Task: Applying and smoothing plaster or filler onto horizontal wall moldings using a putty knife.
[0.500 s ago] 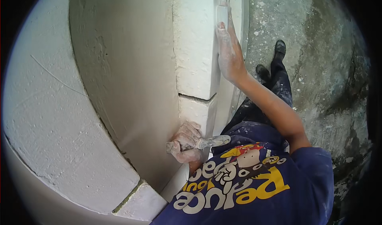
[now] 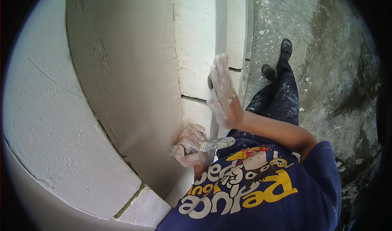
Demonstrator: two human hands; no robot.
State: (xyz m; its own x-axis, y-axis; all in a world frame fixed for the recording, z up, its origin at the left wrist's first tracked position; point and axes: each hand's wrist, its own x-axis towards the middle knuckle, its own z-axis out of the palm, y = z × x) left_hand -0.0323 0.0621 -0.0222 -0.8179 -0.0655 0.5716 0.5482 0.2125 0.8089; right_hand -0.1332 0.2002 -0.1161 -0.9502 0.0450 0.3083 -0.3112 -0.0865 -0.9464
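My left hand (image 2: pixel 190 144), coated in white dust, is closed around a scraper (image 2: pixel 220 143). The worn, plaster-smeared handle sticks out to the right, and a short grey end shows at the left. That hand is close to the near white block beside my shirt. Dusty too, my right hand (image 2: pixel 223 94) lies along the outer corner of the white block wall (image 2: pixel 197 47), fingers together and pointing away from me. It covers most of a small flat pad (image 2: pixel 210 82), whose dark edge shows by the thumb. The pad's kind is hidden.
Left of the blocks runs a smooth grey-white surface (image 2: pixel 126 67), bordered by another pale block row (image 2: pixel 53 121). A ledge (image 2: pixel 236 27) follows the wall's right side. Beyond it, my dark-shod feet (image 2: pixel 286 46) stand on a stained, paint-spotted concrete floor (image 2: pixel 326 96).
My right hand has slid toward me along the block corner, and the elbow has bent more. The pad's pale face has turned out of sight. The left hand and scraper have barely moved.
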